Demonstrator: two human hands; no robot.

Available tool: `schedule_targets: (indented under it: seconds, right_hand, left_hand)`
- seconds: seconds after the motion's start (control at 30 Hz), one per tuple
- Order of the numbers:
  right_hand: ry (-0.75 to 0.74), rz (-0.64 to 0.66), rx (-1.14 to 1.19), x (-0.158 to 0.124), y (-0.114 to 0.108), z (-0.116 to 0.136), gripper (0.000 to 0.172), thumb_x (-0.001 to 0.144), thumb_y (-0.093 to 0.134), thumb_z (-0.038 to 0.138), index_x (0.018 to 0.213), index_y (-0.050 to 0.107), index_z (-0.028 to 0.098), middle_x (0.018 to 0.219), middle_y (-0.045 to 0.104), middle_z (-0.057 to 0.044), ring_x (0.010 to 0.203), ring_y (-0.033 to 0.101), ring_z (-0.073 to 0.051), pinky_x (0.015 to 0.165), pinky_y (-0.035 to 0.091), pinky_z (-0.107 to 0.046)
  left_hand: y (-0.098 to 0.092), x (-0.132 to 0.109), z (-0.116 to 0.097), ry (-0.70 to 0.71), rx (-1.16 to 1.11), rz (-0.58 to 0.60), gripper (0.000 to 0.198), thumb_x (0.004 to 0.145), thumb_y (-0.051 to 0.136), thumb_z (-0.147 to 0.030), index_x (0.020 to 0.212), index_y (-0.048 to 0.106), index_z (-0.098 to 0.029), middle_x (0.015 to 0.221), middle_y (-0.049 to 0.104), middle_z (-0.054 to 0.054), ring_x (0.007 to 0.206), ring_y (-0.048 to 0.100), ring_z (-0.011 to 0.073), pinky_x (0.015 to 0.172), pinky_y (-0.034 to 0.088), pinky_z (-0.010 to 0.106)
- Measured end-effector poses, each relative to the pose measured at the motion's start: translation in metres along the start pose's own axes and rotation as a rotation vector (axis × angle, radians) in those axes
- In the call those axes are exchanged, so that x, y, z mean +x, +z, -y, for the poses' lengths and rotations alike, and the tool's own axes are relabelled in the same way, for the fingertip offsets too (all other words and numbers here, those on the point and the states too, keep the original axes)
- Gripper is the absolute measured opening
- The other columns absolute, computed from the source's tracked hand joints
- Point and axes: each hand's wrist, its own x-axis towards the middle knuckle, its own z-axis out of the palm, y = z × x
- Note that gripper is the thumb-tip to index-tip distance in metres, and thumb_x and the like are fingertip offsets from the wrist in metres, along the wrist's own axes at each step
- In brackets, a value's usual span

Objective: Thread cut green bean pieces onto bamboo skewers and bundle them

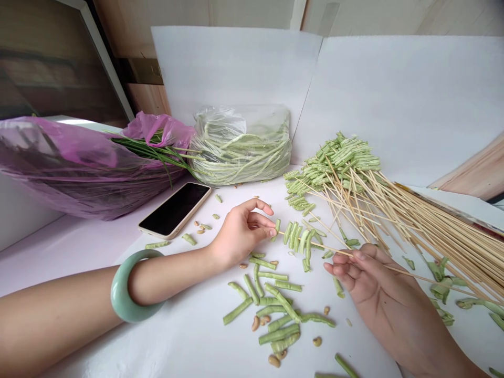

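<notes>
My left hand [241, 231], with a jade bangle [126, 286] on the wrist, pinches a short green bean piece [276, 228] at the tip of a thin bamboo skewer [397, 269]. Several bean pieces [299, 239] are threaded on that skewer. My right hand [366, 275] lies palm up and grips the skewer between thumb and fingers. More cut bean pieces [271, 302] and loose beans lie on the white surface just below both hands.
A heap of loaded skewers [346, 168] fans out at the right. A clear bag of long beans [242, 144] and a purple bag of greens [79, 168] stand behind. A phone [175, 209] lies at the left. Trimmed scraps [444, 291] sit near the right edge.
</notes>
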Motion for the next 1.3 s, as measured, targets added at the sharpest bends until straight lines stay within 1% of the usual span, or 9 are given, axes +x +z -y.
schedule_targets:
  seconds: [0.17,0.53,0.77,0.87,1.1,1.3]
  right_hand:
    - [-0.010,0.012,-0.017,0.0006,0.0010,-0.0008,0.032,0.053,0.086,0.033,0.062,0.059,0.020,0.068,0.061,0.000,0.074,0.063,-0.018,0.069,0.058,-0.029]
    - [-0.036,0.097,-0.031,-0.0005,-0.0032,-0.0025,0.029,0.063,0.083,0.034,0.066,0.057,0.021,0.074,0.065,-0.002,0.076,0.063,-0.017,0.074,0.058,-0.031]
    - [-0.055,0.131,-0.054,-0.0015,-0.0024,-0.0016,0.028,0.065,0.082,0.036,0.066,0.058,0.021,0.074,0.066,-0.003,0.075,0.063,-0.018,0.074,0.058,-0.033]
    - [-0.058,0.136,-0.058,-0.0010,-0.0035,-0.0020,0.027,0.066,0.081,0.036,0.067,0.058,0.022,0.075,0.066,-0.003,0.075,0.063,-0.018,0.074,0.058,-0.034]
    - [-0.095,0.176,-0.074,-0.0003,-0.0051,-0.0035,0.024,0.073,0.077,0.037,0.069,0.059,0.021,0.076,0.067,-0.004,0.077,0.064,-0.017,0.076,0.058,-0.031]
    - [-0.109,0.187,-0.089,-0.0015,-0.0056,-0.0033,0.024,0.072,0.078,0.037,0.070,0.061,0.020,0.076,0.068,-0.004,0.076,0.065,-0.016,0.076,0.057,-0.030]
  left_hand:
    - [0.0002,0.0000,-0.0005,-0.010,-0.020,-0.006,0.029,0.063,0.077,-0.008,0.083,0.057,-0.016,0.067,0.068,0.000,0.062,0.063,0.0110,0.065,0.048,0.022]
    - [0.0013,-0.0010,-0.0010,-0.036,-0.015,0.007,0.025,0.068,0.073,-0.008,0.085,0.057,-0.015,0.069,0.069,0.000,0.063,0.063,0.0106,0.066,0.049,0.023]
    - [0.0014,-0.0004,-0.0012,-0.041,-0.034,0.006,0.030,0.064,0.077,-0.010,0.085,0.056,-0.016,0.068,0.069,0.001,0.062,0.063,0.0114,0.064,0.048,0.023]
    - [0.0010,0.0003,0.0006,-0.044,-0.030,0.008,0.029,0.065,0.076,-0.009,0.085,0.056,-0.016,0.068,0.069,0.001,0.062,0.063,0.0114,0.065,0.048,0.023]
    - [0.0002,0.0002,0.0031,-0.052,-0.040,0.015,0.025,0.068,0.071,-0.006,0.087,0.056,-0.015,0.068,0.068,0.000,0.062,0.062,0.0101,0.065,0.049,0.022]
    - [-0.0001,0.0003,0.0018,-0.070,-0.083,0.017,0.026,0.068,0.070,-0.004,0.086,0.056,-0.015,0.066,0.068,0.000,0.060,0.062,0.0096,0.062,0.048,0.021]
